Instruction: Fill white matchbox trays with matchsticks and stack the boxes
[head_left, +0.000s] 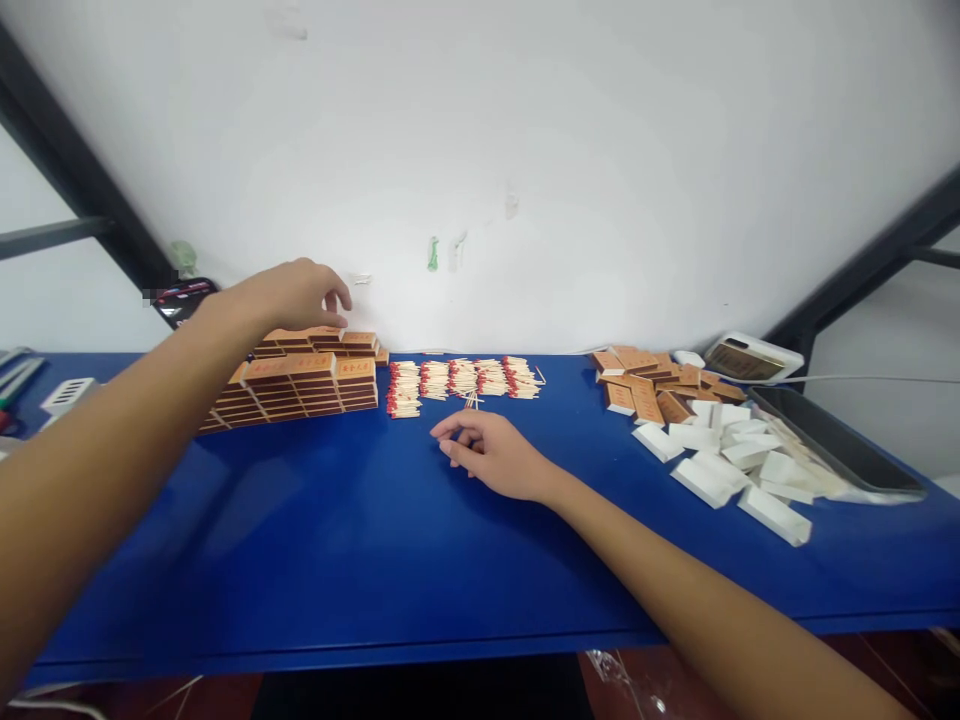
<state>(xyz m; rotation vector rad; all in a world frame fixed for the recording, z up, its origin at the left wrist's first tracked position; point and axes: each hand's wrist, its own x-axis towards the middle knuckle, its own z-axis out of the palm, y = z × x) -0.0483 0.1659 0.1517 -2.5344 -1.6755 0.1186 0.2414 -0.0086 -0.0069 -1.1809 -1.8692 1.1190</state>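
Observation:
My left hand (pixel 304 293) hovers over the stacked matchboxes (pixel 300 385) on the left. Its fingers curve downward with a gap to the thumb, and no object shows between them. The thumb is close to the top matchbox (pixel 324 333) of the rear row; whether they touch I cannot tell. My right hand (pixel 491 452) is low over the middle of the table, its fingers loosely bent and the index finger and thumb slightly apart. Nothing shows in it. Just beyond it lie red-tipped matches (pixel 491 378) in several small piles, a few straying toward the hand.
On the right, brown matchbox sleeves (pixel 645 385) lie heaped behind white inner trays (pixel 712 475). A phone (pixel 752 358) with a cable leans at the wall near a black tray (pixel 836 445). A white slotted object (pixel 69 395) is at far left of the blue table (pixel 360 560).

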